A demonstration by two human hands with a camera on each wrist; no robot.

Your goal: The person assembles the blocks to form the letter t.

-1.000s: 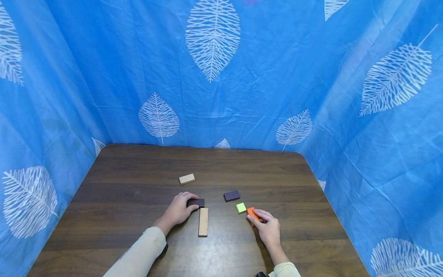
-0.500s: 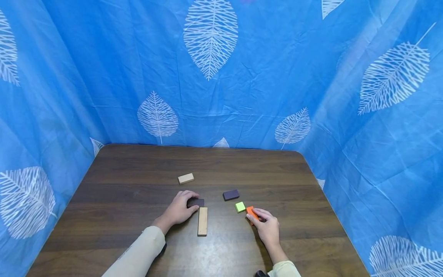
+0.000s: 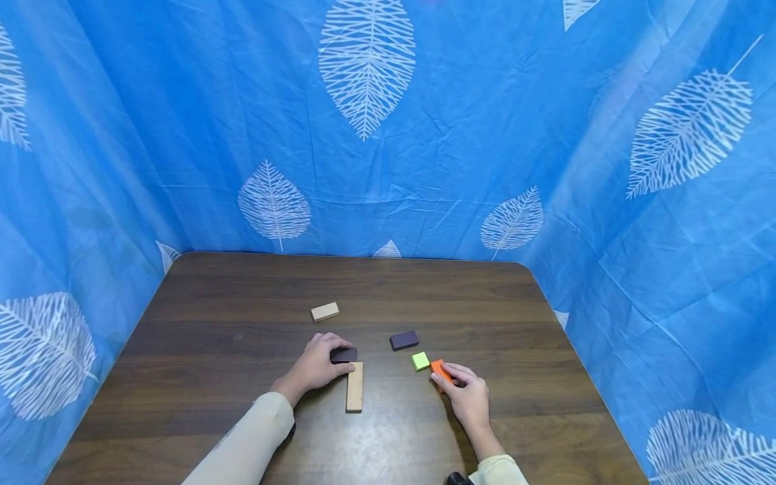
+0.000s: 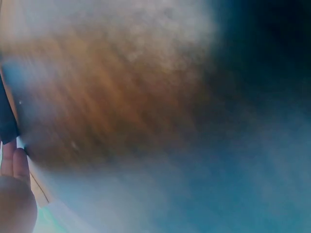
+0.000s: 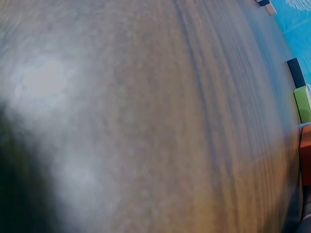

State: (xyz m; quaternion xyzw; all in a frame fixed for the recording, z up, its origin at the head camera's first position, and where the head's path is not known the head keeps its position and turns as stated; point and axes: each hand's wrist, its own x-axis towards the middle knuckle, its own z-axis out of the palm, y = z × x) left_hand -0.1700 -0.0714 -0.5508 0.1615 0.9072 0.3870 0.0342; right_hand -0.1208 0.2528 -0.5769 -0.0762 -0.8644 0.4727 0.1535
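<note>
Through the head camera I see two bare hands over a dark wood-grain worktop [image 3: 242, 289]. The left hand [image 3: 316, 364] has its grip around a dark block [image 3: 345, 355], thumb tip at the near corner of a long pale wooden block [image 3: 354, 392]. The right hand [image 3: 471, 399] pinches an orange block [image 3: 438, 368] between thumb and fingers; a lime-green block [image 3: 420, 362] sits just beside it, touching or nearly so. Farther back lie a purplish-black block [image 3: 404, 340] and a short pale block [image 3: 325, 312], apart from both hands. I judge the arranging partway along: two blocks are in hand, neither released, and these back ones remain unjoined.
</note>
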